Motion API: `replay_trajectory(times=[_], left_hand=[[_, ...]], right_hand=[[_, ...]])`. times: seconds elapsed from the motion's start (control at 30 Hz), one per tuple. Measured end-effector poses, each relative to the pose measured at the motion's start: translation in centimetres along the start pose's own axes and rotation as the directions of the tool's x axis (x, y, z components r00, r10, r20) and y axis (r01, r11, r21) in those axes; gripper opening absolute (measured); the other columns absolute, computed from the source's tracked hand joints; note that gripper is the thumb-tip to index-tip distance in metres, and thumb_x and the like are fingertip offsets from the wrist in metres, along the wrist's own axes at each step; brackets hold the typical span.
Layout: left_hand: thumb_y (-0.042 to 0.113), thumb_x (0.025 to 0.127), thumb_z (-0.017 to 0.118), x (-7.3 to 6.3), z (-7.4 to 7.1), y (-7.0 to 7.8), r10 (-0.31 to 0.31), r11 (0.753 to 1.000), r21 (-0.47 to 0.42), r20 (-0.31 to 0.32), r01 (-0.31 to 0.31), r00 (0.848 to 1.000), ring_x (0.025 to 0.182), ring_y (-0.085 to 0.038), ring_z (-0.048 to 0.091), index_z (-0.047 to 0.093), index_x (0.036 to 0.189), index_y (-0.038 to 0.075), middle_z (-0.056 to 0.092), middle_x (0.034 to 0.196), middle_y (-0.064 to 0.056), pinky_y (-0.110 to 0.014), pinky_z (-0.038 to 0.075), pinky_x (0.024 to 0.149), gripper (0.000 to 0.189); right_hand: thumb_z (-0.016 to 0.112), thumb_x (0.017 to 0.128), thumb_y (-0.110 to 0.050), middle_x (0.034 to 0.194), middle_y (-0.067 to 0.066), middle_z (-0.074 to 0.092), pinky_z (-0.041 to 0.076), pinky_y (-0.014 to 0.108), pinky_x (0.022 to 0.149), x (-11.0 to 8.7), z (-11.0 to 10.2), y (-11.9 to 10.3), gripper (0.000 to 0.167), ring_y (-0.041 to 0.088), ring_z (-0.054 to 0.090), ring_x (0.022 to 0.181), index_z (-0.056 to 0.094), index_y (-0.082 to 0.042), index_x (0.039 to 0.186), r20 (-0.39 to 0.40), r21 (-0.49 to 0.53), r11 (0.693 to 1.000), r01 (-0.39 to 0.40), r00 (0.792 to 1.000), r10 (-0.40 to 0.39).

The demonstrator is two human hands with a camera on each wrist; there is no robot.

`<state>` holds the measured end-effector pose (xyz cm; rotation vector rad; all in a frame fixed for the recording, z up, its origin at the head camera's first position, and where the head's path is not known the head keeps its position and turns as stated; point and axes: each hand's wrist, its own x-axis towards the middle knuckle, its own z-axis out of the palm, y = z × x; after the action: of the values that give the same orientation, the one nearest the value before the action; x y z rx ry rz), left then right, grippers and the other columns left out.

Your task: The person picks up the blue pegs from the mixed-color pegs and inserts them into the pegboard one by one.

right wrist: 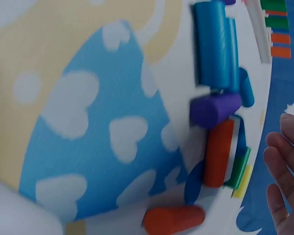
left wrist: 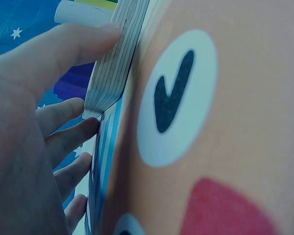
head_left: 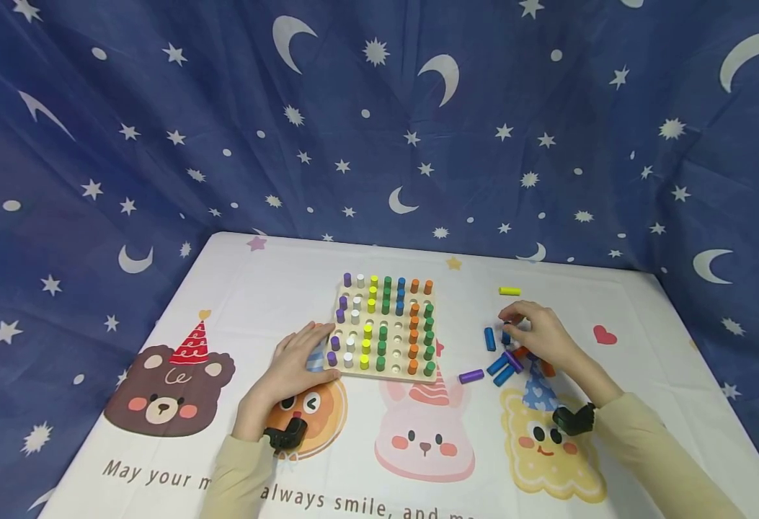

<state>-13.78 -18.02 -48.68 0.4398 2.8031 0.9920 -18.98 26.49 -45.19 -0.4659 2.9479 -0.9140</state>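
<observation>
A wooden pegboard [head_left: 388, 374] stands mid-table with rows of purple, white, yellow, green, blue and orange pegs; some holes show. My left hand [head_left: 300, 359] rests at its near left corner, thumb touching the layered edge [left wrist: 118, 61], fingers nearly straight along the side. At the right, my right hand [head_left: 541, 333] is over the loose pegs, its fingertips just above a blue peg [head_left: 506, 336]. In the right wrist view, its fingers [right wrist: 286, 159] are loosely bent, with no peg visible between them. The hand hides part of the pile in the head view.
Loose pegs lie right of the board: a purple peg [head_left: 471, 376], a blue peg [head_left: 490, 339], a yellow peg [head_left: 509, 291], and an orange peg [right wrist: 220, 152] beside a green peg [right wrist: 239, 169]. A printed white cloth [head_left: 275, 281] covers the table; a blue curtain [head_left: 366, 180] hangs behind.
</observation>
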Motion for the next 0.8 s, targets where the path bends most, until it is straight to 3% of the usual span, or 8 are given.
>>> replay_trajectory(times=[0.3, 0.6, 0.8], left_hand=[[0.041, 0.079, 0.074, 0.1, 0.0, 0.0, -0.003, 1.000, 0.010, 0.006, 0.003, 1.000, 0.148, -0.033, 0.022, 0.035, 0.150, 0.016, 0.039, 0.154, -0.011, -0.062, 0.014, 0.115, 0.085], [0.042, 0.079, 0.074, 0.1, 0.1, -0.1, -0.003, 1.000, 0.005, 0.006, 0.003, 1.000, 0.148, -0.033, 0.021, 0.036, 0.149, 0.017, 0.037, 0.154, -0.012, -0.061, 0.014, 0.116, 0.084], [0.041, 0.078, 0.074, 0.0, 0.0, 0.0, -0.001, 1.000, -0.012, 0.002, 0.001, 1.000, 0.148, -0.033, 0.021, 0.036, 0.149, 0.016, 0.037, 0.154, -0.013, -0.061, 0.013, 0.115, 0.084]], right_hand=[[0.065, 0.089, -0.005, 0.103, 0.016, 0.067, 0.054, 0.050, 0.086, -0.1, -0.7, 0.9, 0.021, 0.028, 0.061, 0.092, 0.066, -0.002, 0.109, -0.006, -0.042, 0.998, -0.053, 0.999, 0.053], [0.063, 0.092, -0.013, 0.099, 0.012, 0.068, 0.055, 0.047, 0.087, 0.4, 0.0, 1.4, 0.021, 0.024, 0.059, 0.087, 0.065, -0.005, 0.111, 0.043, -0.067, 0.986, -0.150, 0.987, 0.153], [0.063, 0.092, -0.017, 0.090, 0.009, 0.067, 0.055, 0.044, 0.083, 0.6, 0.4, 1.6, 0.020, 0.020, 0.056, 0.080, 0.065, -0.006, 0.108, 0.052, -0.092, 0.983, -0.157, 0.985, 0.163]])
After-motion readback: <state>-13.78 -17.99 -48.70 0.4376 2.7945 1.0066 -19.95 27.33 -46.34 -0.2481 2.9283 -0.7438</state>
